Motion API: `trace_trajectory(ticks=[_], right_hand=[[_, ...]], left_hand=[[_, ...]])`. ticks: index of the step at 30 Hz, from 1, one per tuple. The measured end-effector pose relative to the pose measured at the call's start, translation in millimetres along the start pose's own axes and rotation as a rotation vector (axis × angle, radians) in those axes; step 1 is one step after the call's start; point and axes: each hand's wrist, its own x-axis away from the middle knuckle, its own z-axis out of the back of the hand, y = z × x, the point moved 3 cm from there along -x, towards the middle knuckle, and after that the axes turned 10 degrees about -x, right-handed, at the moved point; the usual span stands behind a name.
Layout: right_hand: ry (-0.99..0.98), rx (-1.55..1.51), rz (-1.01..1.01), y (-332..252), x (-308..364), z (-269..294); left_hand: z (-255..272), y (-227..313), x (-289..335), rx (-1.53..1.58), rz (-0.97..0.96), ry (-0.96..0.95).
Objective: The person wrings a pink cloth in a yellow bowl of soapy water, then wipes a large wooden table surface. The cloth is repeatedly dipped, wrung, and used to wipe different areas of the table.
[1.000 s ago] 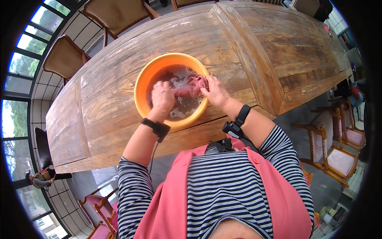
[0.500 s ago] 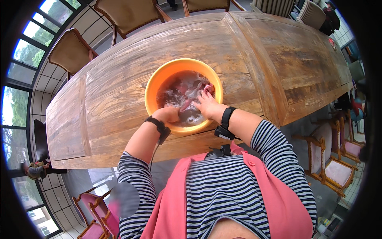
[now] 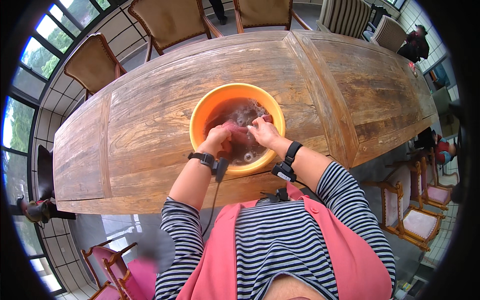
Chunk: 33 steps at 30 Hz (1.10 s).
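An orange-yellow basin [image 3: 199, 116] holds murky, brownish water with bubbles on it. In the basin a wet, pinkish-red cloth [image 3: 236, 129] is partly lifted out of the water. My left hand [image 3: 218, 140] is closed around its left part, just inside the near left rim. At the right side of the basin my right hand [image 3: 265, 132] has its fingers curled on the cloth's right part, and a bit of reddish fabric shows beyond its fingertips. The water hides the rest of the cloth.
The basin stands on a large wooden table [image 3: 155, 130], close to its near edge. Padded chairs [image 3: 170, 22] line the far side, and more chairs [image 3: 417, 222] stand at the right and lower left. A person [image 3: 416, 44] is at the far right. A cable hangs from my left wrist strap [image 3: 204, 159].
My left hand has come up and inward, raising the cloth from the water. My right hand's spread fingers have curled in. The water splashes less.
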Motion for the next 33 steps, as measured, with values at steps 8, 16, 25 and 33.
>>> trace_trajectory(ticks=[8,16,25,33], right_hand=[[-0.356,-0.885,-0.318,-34,8,4],[-0.456,-1.473,-0.505,-1,-19,-4],[-0.266,-1.554,-0.111,-9,-16,-23],[0.230,-1.091,-0.124,24,-16,-42]], left_hand=[[-61,20,23,0.212,-0.538,-0.095],[-79,34,62,0.182,-0.593,-0.206],[-60,24,20,0.128,-0.884,0.291],[6,14,-10,-0.569,-0.710,0.664]])
